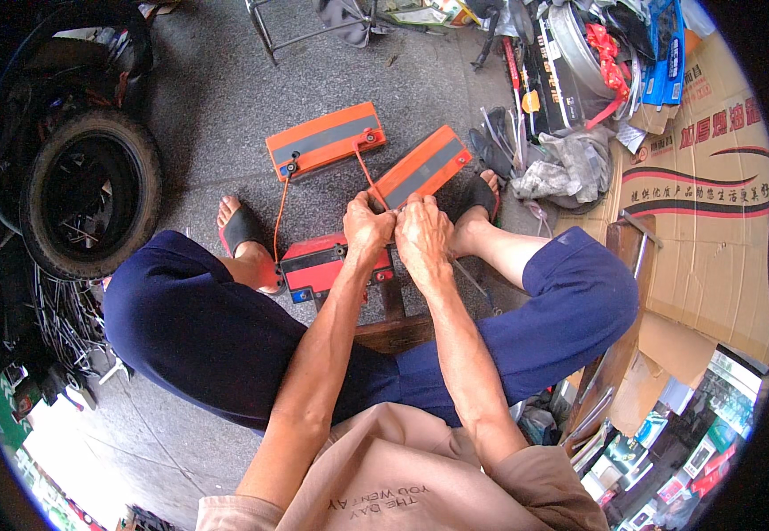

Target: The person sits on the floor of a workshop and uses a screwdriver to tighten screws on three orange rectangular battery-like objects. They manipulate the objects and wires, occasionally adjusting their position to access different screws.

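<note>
3 orange batteries lie on the grey pavement between the sandalled feet: 1 battery point(326, 140) farthest out, a second battery point(421, 165) angled to its right, and a third, redder battery point(318, 265) just below the hands, partly hidden by the left forearm. A thin red wire point(279, 212) runs from the far battery's terminal down toward the near one. A scooter tyre point(92, 191) stands at the left, flattened cardboard boxes point(712, 177) at the right, with a heap of parts and rags behind. The left hand point(367, 227) and right hand point(423, 235) sit pressed together, fingers curled tight, pinching another red wire point(365, 175) at the second battery's near end.
</note>
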`<state>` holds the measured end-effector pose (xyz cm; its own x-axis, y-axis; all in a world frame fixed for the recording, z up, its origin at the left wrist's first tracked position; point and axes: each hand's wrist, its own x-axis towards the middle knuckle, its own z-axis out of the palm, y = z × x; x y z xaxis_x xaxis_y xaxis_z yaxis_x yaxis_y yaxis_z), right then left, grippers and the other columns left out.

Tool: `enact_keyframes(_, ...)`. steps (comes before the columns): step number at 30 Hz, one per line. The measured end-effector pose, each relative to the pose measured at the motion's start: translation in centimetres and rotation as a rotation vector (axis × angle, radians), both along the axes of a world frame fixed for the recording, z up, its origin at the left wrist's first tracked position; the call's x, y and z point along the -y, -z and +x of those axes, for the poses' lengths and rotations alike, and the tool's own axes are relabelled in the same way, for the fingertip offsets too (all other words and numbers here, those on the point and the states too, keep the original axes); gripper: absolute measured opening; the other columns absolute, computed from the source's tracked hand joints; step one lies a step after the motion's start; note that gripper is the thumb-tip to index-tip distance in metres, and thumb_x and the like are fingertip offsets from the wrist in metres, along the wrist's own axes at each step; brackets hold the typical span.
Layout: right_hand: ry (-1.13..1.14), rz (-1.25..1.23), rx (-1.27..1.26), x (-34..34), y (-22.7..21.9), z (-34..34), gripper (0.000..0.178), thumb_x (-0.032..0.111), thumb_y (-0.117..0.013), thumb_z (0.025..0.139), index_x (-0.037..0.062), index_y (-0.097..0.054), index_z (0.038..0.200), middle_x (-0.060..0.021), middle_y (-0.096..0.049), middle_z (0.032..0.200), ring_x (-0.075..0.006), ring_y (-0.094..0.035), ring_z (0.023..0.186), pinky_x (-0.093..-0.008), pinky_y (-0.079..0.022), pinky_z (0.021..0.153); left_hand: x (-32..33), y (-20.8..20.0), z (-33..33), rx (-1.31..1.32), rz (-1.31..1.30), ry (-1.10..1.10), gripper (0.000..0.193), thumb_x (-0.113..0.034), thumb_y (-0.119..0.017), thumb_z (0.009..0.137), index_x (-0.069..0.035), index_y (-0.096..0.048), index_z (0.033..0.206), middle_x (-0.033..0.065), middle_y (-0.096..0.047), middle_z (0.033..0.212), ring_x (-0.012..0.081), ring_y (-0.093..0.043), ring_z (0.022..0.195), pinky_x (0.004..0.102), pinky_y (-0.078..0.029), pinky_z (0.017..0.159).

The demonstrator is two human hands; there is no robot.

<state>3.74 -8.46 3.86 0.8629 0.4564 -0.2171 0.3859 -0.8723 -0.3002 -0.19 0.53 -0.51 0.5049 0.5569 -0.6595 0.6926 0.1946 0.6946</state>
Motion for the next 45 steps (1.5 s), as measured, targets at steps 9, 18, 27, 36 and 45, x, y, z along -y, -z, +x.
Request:
enact_keyframes(9, 0.065, 0.158, 0.002, 0.9, 0.4, 1.1, 0.025, 0.022, -0.065, 0.087, -0.0014, -0.069, 0.080, -0.0239, -0.068, 0.084, -0.0403, -0.068, 0.087, -0.0493, -0.053, 0.080, 0.2, 0.2, -0.4, 0.054, 0.039, 0.010, 0.030, -0.014, -0.081, 0.074, 0.001, -0.064, 0.093, 0.0118, -0.071, 0.084, 0.0188, -0.069, 0.075, 0.0356, -0.056, 0.067)
enact_keyframes(18, 0.546, 1.081, 0.060, 3.6, -13.8, 2.8, 0.026, 0.020, -0.062, 0.100, -0.0004, -0.066, 0.085, -0.0028, -0.061, 0.067, -0.0084, -0.049, 0.046, -0.0263, -0.041, 0.042, 0.2, -0.3, -0.6, 0.070, -0.042, -0.004, 0.045, -0.014, -0.077, 0.075, 0.000, -0.066, 0.116, 0.0166, -0.073, 0.091, 0.0284, -0.072, 0.087, 0.0408, -0.055, 0.079)
enact_keyframes(27, 0.696, 1.377, 0.166, 3.6, -13.8, 3.3, 0.036, 0.031, -0.059, 0.102, -0.0017, -0.060, 0.086, -0.0053, -0.055, 0.063, -0.0093, -0.043, 0.042, -0.0251, -0.037, 0.041, 0.5, -0.6, -0.6, 0.094, 0.101, 0.063, 0.040, -0.018, -0.075, 0.073, 0.003, -0.065, 0.105, 0.0161, -0.071, 0.083, 0.0278, -0.071, 0.079, 0.0403, -0.055, 0.074)
enact_keyframes(36, 0.585, 1.409, 0.195, 2.5, -11.3, 3.8, 0.036, 0.030, -0.058, 0.102, -0.0007, -0.060, 0.084, -0.0021, -0.049, 0.056, -0.0096, -0.045, 0.043, -0.0253, -0.037, 0.042, 0.3, -0.5, -0.7, 0.112, 0.077, 0.056, 0.038, -0.017, -0.075, 0.074, 0.004, -0.064, 0.105, 0.0163, -0.071, 0.086, 0.0269, -0.071, 0.079, 0.0395, -0.056, 0.070)
enact_keyframes(45, 0.597, 1.423, 0.187, 2.3, -10.9, 4.1, 0.035, 0.029, -0.058, 0.103, -0.0010, -0.060, 0.085, -0.0021, -0.050, 0.056, -0.0095, -0.045, 0.043, -0.0257, -0.037, 0.042, 0.7, 1.3, -0.6, 0.158, 0.077, 0.030, 0.033, -0.011, -0.075, 0.078, 0.006, -0.062, 0.103, 0.0154, -0.070, 0.089, 0.0224, -0.071, 0.071, 0.0349, -0.061, 0.051)
